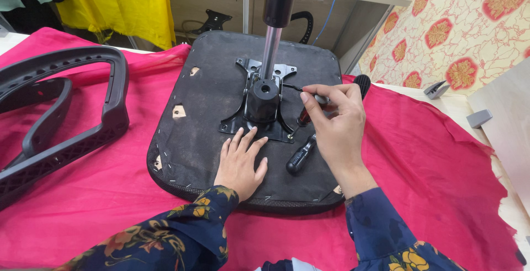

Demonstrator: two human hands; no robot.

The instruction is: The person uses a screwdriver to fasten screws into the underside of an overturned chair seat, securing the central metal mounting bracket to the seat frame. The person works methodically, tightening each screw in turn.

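One broad red cloth (419,155) covers the table, and on it lies an upturned black chair seat (204,133), its fabric underside stapled around the edge. To the left of the seat rests a black plastic chair back frame (83,116), well apart from the hands. A black metal mounting plate (243,119) sits at the middle of the seat, and a gas lift cylinder (271,33) (chrome below, black above) stands upright from the plate's hub. The left hand (240,163) lies flat on the seat just below the plate, fingers spread and holding nothing, the fingertips touching the plate's near edge. The right hand (334,125) is over the plate's right side, its fingers pinched around the handle of a screwdriver (305,115) whose tip points down at the plate's lower right corner. A second black-handled screwdriver (301,155) lies loose on the seat, between the two hands and just beside the right one.
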